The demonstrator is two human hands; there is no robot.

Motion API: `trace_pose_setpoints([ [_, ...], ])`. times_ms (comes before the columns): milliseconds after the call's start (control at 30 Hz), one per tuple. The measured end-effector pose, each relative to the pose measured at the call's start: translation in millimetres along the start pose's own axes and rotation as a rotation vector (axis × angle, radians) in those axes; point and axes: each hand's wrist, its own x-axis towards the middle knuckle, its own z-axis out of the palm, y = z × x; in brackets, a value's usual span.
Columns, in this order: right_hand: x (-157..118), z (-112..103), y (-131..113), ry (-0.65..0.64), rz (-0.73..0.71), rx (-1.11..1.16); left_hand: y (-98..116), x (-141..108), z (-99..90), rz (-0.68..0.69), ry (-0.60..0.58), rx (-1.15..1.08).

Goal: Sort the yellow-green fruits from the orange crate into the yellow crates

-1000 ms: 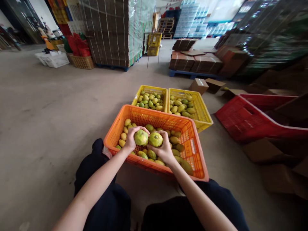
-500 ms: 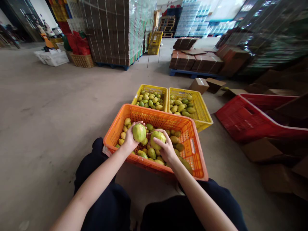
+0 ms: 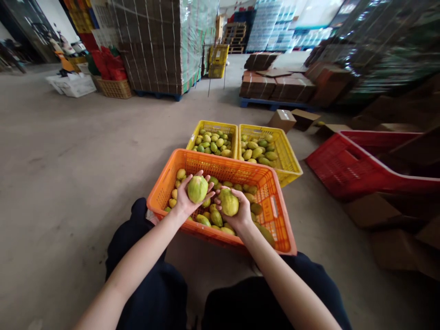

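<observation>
Over the orange crate (image 3: 280, 229), my left hand (image 3: 185, 198) faces palm up with its fingers spread beneath a yellow-green fruit (image 3: 197, 189). My right hand (image 3: 240, 213) holds a second yellow-green fruit (image 3: 228, 202), its fingers curled along the underside and side. The two fruits are close together but apart. Below them, several green and yellow fruits (image 3: 216, 218) lie in the crate, partly hidden by my hands. The crate stands between my knees.
Two yellow crates (image 3: 288, 158) with similar fruits touch the far side of the orange one. A red crate (image 3: 330, 169) and cardboard boxes (image 3: 374, 210) are at the right. Farther back stand a wrapped pallet stack (image 3: 151, 46) and flattened cartons (image 3: 257, 85).
Both hands have turned more palm up, and the fingers of my left hand have spread. The right fruit has rotated in my hand. The view has shifted slightly.
</observation>
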Motion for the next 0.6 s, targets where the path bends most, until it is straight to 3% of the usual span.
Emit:
trace_pose_setpoints([
  [233,-0.3,4.7,1.6,-0.04,-0.127,-0.078,-1.0,-0.2,0.1,-0.04,-0.009,-0.013],
  [600,0.5,3.6,1.7,-0.056,-0.14,-0.097,-1.1,-0.9,3.5,-0.034,0.023,0.001],
])
